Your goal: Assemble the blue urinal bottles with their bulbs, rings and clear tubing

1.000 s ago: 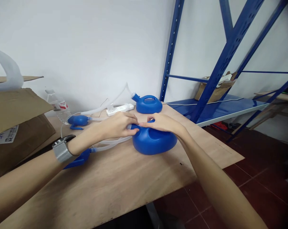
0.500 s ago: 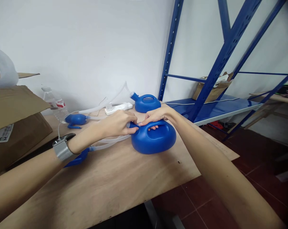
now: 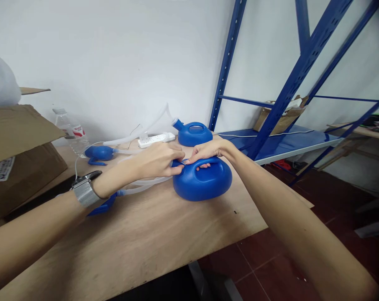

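A blue plastic urinal bottle [image 3: 202, 186] with a moulded handle rests on the wooden table [image 3: 139, 234]. My left hand [image 3: 161, 161], with a watch [image 3: 86, 190] at the wrist, is closed around the bottle's neck, which its fingers mostly hide. From the right, my right hand [image 3: 206, 151] grips the front of the handle, fingers passing through the opening. Its thumb presses near the base of the neck, close to my left fingertips. Clear hoses [image 3: 147, 182] run behind my left forearm; whether one joins this neck is hidden.
Another blue bottle [image 3: 195, 136] stands at the back by a white power strip [image 3: 156, 140]. Two more blue pieces with hoses lie left, one a blue bulb-shaped body [image 3: 100, 153]. A water bottle [image 3: 72, 136] and cardboard box [image 3: 23, 146] are further left; a blue metal shelf [image 3: 290, 144] stands right.
Both hands keep the same hold on the bottle, with only a slight shift of the left fingers and wrist. The camera view has moved a little.
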### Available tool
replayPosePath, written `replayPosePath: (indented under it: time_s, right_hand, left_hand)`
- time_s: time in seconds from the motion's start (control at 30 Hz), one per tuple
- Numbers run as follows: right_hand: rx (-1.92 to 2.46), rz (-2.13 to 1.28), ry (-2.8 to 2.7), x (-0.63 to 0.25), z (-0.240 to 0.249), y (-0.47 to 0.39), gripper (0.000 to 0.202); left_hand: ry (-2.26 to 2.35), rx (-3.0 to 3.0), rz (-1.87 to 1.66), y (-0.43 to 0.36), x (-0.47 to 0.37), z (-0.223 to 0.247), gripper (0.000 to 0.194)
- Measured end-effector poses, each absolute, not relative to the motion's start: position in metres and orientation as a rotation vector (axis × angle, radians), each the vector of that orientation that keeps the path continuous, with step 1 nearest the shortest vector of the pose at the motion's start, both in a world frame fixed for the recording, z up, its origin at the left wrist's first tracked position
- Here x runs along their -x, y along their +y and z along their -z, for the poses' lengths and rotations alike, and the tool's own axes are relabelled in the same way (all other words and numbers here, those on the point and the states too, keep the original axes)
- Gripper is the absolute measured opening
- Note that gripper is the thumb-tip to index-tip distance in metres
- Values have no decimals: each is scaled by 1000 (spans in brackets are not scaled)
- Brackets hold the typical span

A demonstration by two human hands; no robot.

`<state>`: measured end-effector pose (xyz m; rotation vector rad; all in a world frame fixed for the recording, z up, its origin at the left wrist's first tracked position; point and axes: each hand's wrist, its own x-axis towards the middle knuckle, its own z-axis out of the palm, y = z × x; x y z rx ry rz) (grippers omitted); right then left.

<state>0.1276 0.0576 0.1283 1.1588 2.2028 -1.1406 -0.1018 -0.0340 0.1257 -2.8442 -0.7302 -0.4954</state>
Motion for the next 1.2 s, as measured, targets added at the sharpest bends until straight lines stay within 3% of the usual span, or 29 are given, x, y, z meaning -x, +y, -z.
replayPosePath:
  time_s: [0.27,0.53,0.7,0.9,1.2]
  right_hand:
    - [-1137,1220,2162,-126,-132,56,96]
    - [-1149,1102,2120,-121,-148,49,113]
    - [-1160,1020,2152,-119,-151,41,109]
    - [-1079,1168,2106,-120,-143,47,97]
    - [-1152,1260,2092,-121,-141,41,97]
  left_hand:
    - [-791,2816,468,-33,102,-123,31]
    - [-779,2867,510,-30,102,-118,26]
    - [-881,2885,478,-30,104,-116,28]
    - [-942,2839,593,-36,104,-116,26]
    - [-880,2880,569,-34,105,-115,27]
